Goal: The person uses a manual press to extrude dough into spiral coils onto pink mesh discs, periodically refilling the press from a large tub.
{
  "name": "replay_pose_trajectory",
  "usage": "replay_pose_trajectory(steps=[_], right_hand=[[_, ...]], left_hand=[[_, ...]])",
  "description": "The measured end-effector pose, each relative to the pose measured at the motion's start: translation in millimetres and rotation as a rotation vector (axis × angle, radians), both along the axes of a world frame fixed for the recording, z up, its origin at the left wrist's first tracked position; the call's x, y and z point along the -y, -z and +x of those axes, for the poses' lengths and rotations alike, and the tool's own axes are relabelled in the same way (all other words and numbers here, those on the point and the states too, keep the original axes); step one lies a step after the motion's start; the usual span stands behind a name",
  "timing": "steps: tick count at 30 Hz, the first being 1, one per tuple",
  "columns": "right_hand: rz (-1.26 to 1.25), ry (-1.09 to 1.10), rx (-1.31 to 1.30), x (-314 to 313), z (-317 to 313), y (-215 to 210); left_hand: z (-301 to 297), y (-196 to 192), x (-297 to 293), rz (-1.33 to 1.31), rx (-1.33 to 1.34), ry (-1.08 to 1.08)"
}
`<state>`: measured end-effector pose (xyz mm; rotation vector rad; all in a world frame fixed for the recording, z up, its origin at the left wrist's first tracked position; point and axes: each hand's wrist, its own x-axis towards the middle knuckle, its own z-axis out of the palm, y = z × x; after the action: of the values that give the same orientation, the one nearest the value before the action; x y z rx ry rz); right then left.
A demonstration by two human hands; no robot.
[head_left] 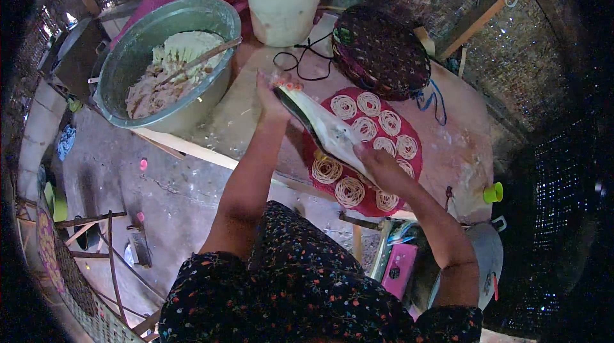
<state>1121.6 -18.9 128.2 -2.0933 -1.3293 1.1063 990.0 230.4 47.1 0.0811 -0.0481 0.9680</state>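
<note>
Nine or so pale noodle coils (365, 128) already lie on the red woven tray (414, 127), set in rough rows with small gaps between them, so the laying-out looks well advanced; the tray's visible surface is nearly filled, though part of it is hidden under what the person holds. Both hands grip a long flat press-like tool (323, 127), dark along one edge and smeared white on its face, tilted above the tray's left half. The left hand (271, 97) clasps its far end, fingers wrapped around it, while the right hand (377, 165) closes on the near end, just over the lower coils. Whether a fresh coil is coming out under the tool cannot be told, since the tool covers that spot. On the table (457, 151), to the left, a large grey-green basin (131, 62) holds a good heap of pale dough (176, 65) with a wooden stick (198, 60) lying across it, which suggests that plenty of material is left to work. A cream bucket (284, 4) stands behind the tray, and a dark woven tray (382, 52) rests beside it, touching the red one's far edge. By this judgement, one tray is close to full and much dough remains.
</note>
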Motion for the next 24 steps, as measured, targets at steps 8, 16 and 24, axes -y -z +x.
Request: replay_pose_trajectory(steps=[8, 16, 24], right_hand=[[-0.07, 0.11, -0.102, -5.1, 49.1, -22.7], [-0.098, 0.117, 0.143, -11.9, 64.9, -12.9], [-0.267, 0.13, 0.08, -3.0, 50.6, -58.6]], left_hand=[[48.4, -30.2, -2.4, -0.108, -0.048, 0.072], [79.0, -26.0, -9.3, -0.187, -0.166, 0.041], [71.6, -32.2, 10.3, -0.113, -0.089, 0.086]])
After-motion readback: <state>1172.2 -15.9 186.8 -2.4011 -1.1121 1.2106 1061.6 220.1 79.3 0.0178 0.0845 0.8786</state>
